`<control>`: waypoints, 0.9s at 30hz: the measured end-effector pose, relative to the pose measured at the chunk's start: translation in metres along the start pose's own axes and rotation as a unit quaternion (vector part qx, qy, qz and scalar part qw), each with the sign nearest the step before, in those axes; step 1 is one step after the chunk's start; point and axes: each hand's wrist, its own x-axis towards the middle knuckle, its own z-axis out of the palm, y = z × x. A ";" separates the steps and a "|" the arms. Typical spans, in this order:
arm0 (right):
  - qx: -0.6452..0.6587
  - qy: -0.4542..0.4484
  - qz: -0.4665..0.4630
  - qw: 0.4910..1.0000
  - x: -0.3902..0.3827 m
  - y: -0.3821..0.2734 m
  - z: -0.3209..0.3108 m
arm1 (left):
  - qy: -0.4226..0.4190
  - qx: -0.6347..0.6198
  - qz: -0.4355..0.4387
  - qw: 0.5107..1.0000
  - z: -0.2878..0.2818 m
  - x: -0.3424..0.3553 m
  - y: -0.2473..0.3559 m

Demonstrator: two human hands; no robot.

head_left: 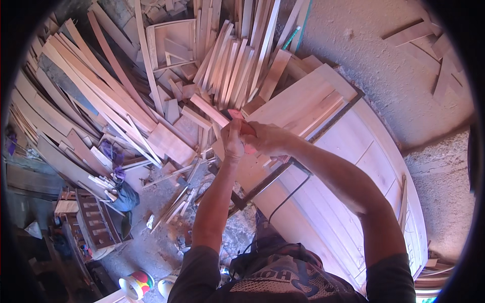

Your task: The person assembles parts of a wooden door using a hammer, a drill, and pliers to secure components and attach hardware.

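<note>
Both hands are close together at the middle of the view, over the near-left end of a pale wooden panel [328,83]. My left hand [232,140] and my right hand [269,139] are closed around a red and black object [236,115]; the fingers cover much of it, so its exact kind does not show. A short pale wood strip [207,108] reaches from the object toward the upper left; I cannot tell whether it is held too. Below my right forearm, a black cable [289,198] curves across the panelled wooden door [376,161].
Long boards [101,81] and upright offcuts [227,65] fill the upper left. A dark metal bar clamp [323,130] crosses the panels. At lower left are a slatted wooden frame [96,219] and a colourful bucket [139,283]. Scraps litter the floor; a rough wall [348,35] stands upper right.
</note>
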 end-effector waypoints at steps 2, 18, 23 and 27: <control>0.007 -0.023 0.004 1.000 -0.009 -0.016 -0.003 | 0.007 -0.012 0.003 1.000 -0.005 0.001 0.000; 0.008 -0.006 0.019 1.000 -0.014 -0.016 -0.003 | -0.009 -0.002 0.007 1.000 -0.001 0.002 -0.002; 0.003 -0.024 0.033 0.999 -0.015 -0.018 -0.006 | 0.004 0.033 0.017 0.999 0.001 0.000 0.003; -0.004 -0.023 0.027 0.999 -0.012 -0.017 -0.005 | 0.002 0.032 0.010 0.999 0.000 0.001 -0.001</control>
